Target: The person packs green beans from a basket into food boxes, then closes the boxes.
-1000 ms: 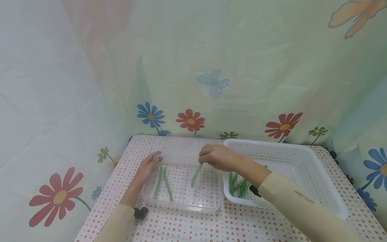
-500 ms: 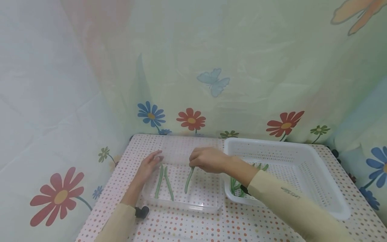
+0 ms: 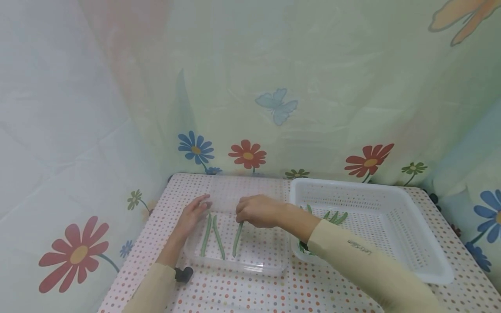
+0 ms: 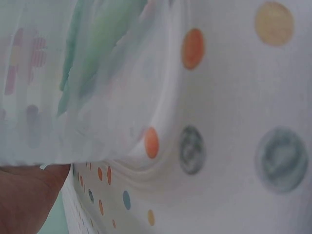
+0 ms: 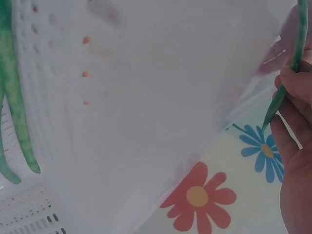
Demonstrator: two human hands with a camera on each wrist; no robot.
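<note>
My right hand (image 3: 258, 211) pinches a green bean (image 3: 237, 240) near its far end, over the clear plastic container (image 3: 266, 261). In the right wrist view, thumb and fingers grip that same green bean (image 5: 301, 36). Two more green beans (image 3: 218, 238) lie side by side in the container's left part. At the container's left side, my left hand (image 3: 192, 217) rests with relaxed fingers by the wall. The left wrist view shows part of the left hand (image 4: 27, 200) at the container's side, its fingers mostly hidden.
A white perforated basket (image 3: 415, 226) stands right of the container, with several green beans (image 3: 336, 217) in its left part, partly hidden by the right forearm. Behind the container is its clear lid (image 3: 250, 184). Flowered sheeting (image 3: 313, 87) hangs behind the dotted table (image 3: 219, 291).
My right hand has moved left and slightly nearer with the green bean, from the container's right part towards the two lying beans. My left hand has stayed in place.
</note>
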